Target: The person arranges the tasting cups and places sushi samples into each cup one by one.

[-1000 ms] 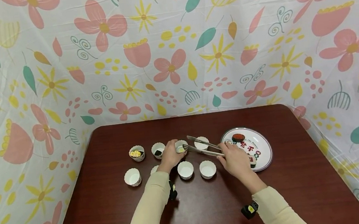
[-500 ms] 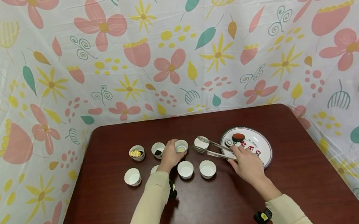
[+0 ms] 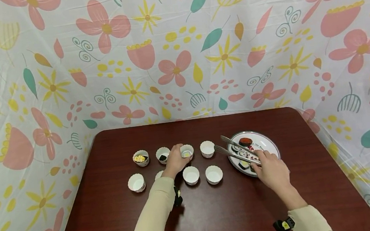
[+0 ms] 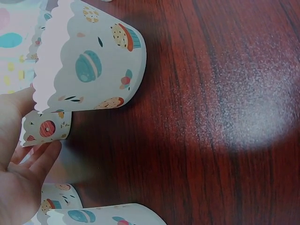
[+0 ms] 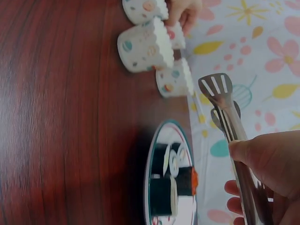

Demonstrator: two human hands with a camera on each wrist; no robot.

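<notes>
My left hand (image 3: 175,161) holds a white scalloped paper baking cup (image 3: 187,152) in the back row, with a small yellowish piece inside. In the left wrist view, thumb and fingers lie on both sides of that cup (image 4: 47,128), which has a donut print. My right hand (image 3: 272,169) grips metal tongs (image 3: 241,154) with slotted ends, nothing between their tips. The tongs extend over a white oval plate (image 3: 271,147) bearing several sushi pieces. Among them are a roe-topped one (image 3: 245,141) and dark-wrapped rolls (image 5: 162,194).
Left of my left hand, one cup (image 3: 140,158) contains a yellow-topped piece and another cup (image 3: 163,155) a dark piece. More white cups stand around, including a front-row cup (image 3: 214,174) and a back-row cup (image 3: 207,149). A patterned cloth (image 3: 180,74) hangs behind the brown table (image 3: 217,218).
My right hand has moved right and back with the tongs, from over the cups to over the plate. The left hand has stayed at its cup.
</notes>
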